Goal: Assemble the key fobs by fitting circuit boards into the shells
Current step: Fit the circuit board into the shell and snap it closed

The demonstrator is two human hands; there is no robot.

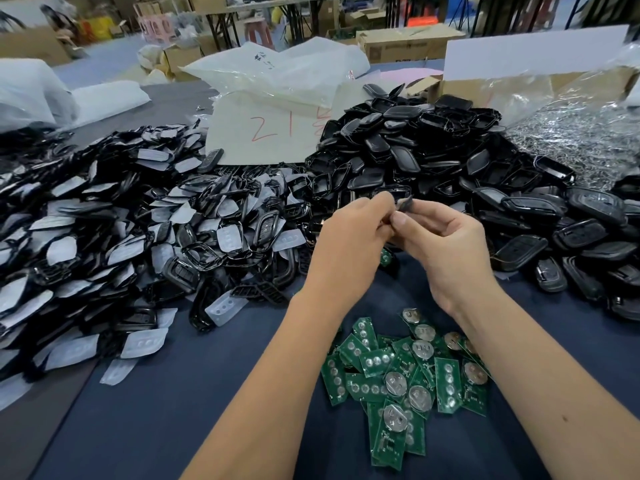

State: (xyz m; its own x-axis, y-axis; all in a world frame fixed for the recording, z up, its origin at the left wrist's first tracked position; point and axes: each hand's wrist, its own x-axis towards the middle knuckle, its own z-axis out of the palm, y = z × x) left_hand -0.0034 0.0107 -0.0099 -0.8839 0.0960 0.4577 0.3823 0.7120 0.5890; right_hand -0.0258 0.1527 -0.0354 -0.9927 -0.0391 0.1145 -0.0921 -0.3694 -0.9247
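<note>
A wide surface [207, 393] covered in dark blue cloth fills the view, seen from above over a person's two bare forearms. To the left of the hands spreads a broad heap of black key fob frames and pale grey rubber button pads [104, 230], running off the left edge. Beyond and to the right of the hands rises a tall pile of black shells [415, 147], with more dark shell halves [571, 237] trailing off toward the right edge. Behind the piles, farther from the hands, lie white plastic bags [277, 71], one marked with red handwriting, and a clear bag of small shiny metal parts [581, 133]. Nearer the person than the hands, between the two forearms, sits a loose cluster of green circuit boards [398, 379], several showing round silver battery clips. The left hand [349, 233] and right hand [446, 240] meet above the surface in front of the shell pile, fingertips touching. Both have their fingers curled, pinching a small dark key fob piece [405, 204] between them; most of it is hidden by the fingers, and whether it holds a board cannot be told.
</note>
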